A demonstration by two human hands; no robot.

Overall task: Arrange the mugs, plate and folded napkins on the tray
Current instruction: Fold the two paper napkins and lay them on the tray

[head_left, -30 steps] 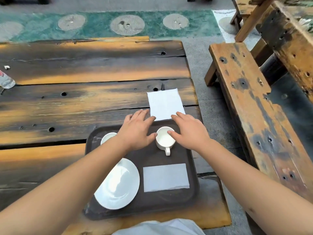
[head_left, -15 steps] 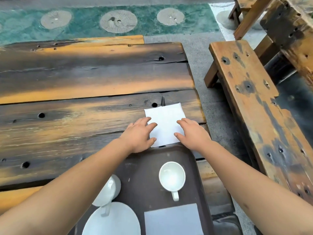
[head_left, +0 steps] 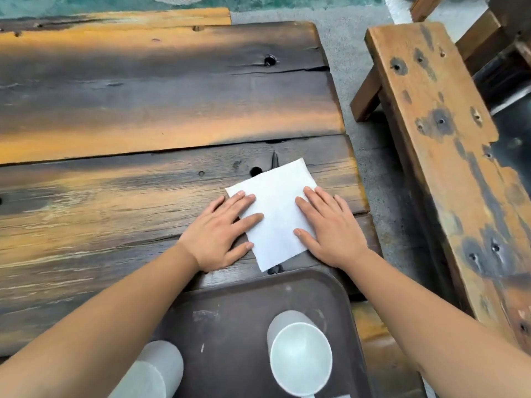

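Head view: left hand [head_left: 221,234] and right hand [head_left: 330,228] lie flat, fingers spread, pressing opposite edges of the white folded paper napkin [head_left: 274,211] on the weathered plank tabletop [head_left: 143,110], just beyond the dark brown plastic tray [head_left: 235,317] holding two white ceramic mugs [head_left: 300,357].
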